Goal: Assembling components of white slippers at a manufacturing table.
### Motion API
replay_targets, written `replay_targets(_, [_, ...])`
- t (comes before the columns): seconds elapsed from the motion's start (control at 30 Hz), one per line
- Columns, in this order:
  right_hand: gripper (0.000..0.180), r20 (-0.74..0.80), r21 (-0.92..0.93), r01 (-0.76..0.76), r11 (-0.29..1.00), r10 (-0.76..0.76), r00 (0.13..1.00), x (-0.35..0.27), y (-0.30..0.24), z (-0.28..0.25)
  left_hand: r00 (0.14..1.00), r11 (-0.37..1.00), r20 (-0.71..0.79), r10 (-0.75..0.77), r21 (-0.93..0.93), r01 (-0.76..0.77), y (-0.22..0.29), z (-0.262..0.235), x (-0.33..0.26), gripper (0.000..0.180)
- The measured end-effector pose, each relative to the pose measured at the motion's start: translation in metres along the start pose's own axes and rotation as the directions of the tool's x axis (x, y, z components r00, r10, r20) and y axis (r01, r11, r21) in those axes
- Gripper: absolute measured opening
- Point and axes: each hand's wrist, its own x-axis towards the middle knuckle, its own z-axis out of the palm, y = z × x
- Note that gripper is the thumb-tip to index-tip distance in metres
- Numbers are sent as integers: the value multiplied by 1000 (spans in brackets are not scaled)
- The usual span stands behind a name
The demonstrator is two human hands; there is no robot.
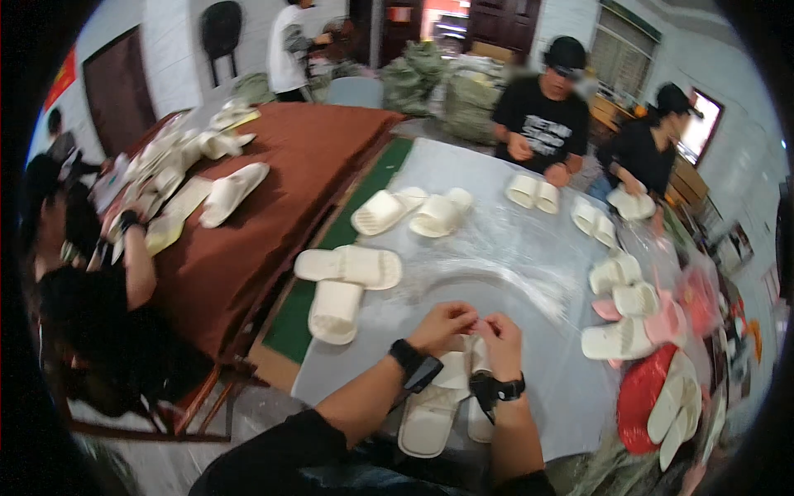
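**Both hands pinched together over a pair of slippers**

Grip first: the left hand [445, 324] and right hand [501, 332] meet fingertip to fingertip at lower centre of the frame, each pinched on something too small to tell. Just beneath them a pair of cream slippers [442, 401] lies on the plastic-covered tabletop [513, 256]. Both forearms rise from the lower edge, wrists bent inward, each with a black wristband. At lower right, a red bag [641, 397] holds more slippers.

Small packing workshop. Plastic-covered work table [513, 248] strewn with cream slippers [347, 266]; brown-clothed table [281, 207] at 10 o'clock, likewise loaded; stuffed green sacks [413, 78] at 12 o'clock; seated workers [542, 116] at 1 o'clock handling pairs.
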Motion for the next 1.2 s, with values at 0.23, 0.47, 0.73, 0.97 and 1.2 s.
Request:
replay_targets(0.23, [18, -59, 52, -17, 999, 20, 998, -3, 15, 10, 993, 999, -114, 17, 43, -12, 1, -5, -5, 18])
replay_targets(0.47, [16, -17, 116, -14, 993, 16, 1000, -1, 6, 2, 998, 999, -53, 31, -10, -31, 0, -6, 2, 14])
replay_targets(0.73, [16, 29, 110, -2, 994, -1, 1000, -1, 2, -1, 997, 999, -64, 36, -29, -38, -2, -5, 3, 10])
replay_targets(0.97, [13, 17, 77, -7, 997, 5, 1000, -2, 4, -1, 998, 999, -54, 36, -23, -37, 0, -2, 1, 8])
replay_targets(1.2, [17, 10, 74, 6, 997, -7, 1000, -2, 5, 3, 998, 1000, -58, 23, 2, -23, 4, -1, -3, 8])
